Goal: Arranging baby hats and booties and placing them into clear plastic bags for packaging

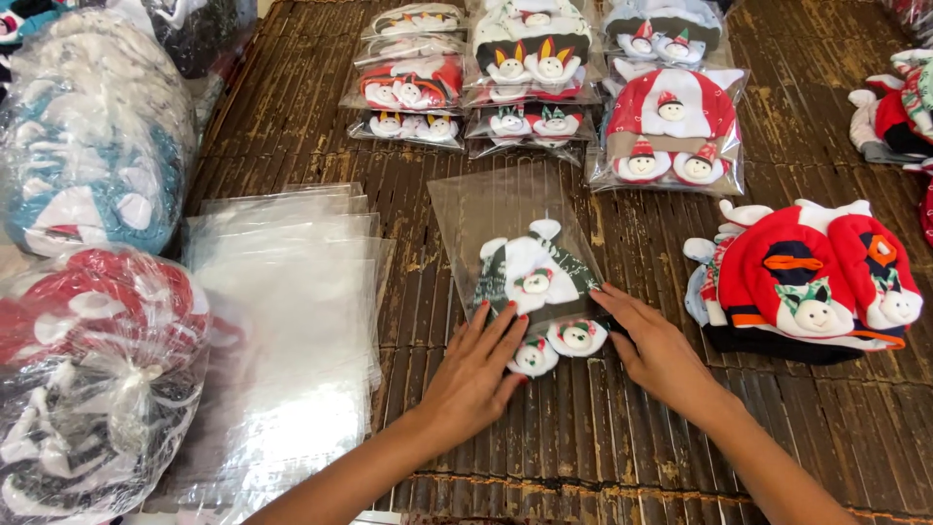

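Head view: left hand [473, 374] flat and spread against the dark snowman hat set [537, 287], right hand [657, 352] likewise flat on its other side. Set lying half inside a clear bag [496, 219], mid-bench [583, 437]. Empty bags [292, 292] stacked left; red hats [807, 282] piled right.

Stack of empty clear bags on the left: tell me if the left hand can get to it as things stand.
Probably yes. The left hand rests on the dark hat set, and the stack of clear bags lies right beside it with only bare mat between.
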